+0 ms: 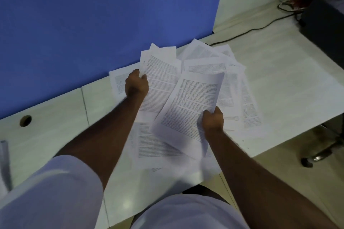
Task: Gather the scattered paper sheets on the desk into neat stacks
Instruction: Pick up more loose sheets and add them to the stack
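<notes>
- We see the right hand with its grip pinched on the near right edge of a printed sheet, which is lifted and curls up away from the hand.
- The left hand has its grip curled round the left edge of a small sheaf of pages, fanned unevenly above and to the right of the fingers.
- The two held lots overlap between the hands, the right hand's sheet lying over the lower part of the sheaf.
- Under and beyond both grips, loose sheets lie scattered on the pale tabletop, crossing each other at odd angles; more lie nearer us, below the right grip, partly blurred.
- One sheet pokes out just left of the left hand, flat against the foot of the blue partition.
- Well left of the left grip there is a round cable hole in the tabletop.
- Far beyond the right grip, a black cable runs across the tabletop towards a dark box.
- White sleeves cover both upper arms.
</notes>
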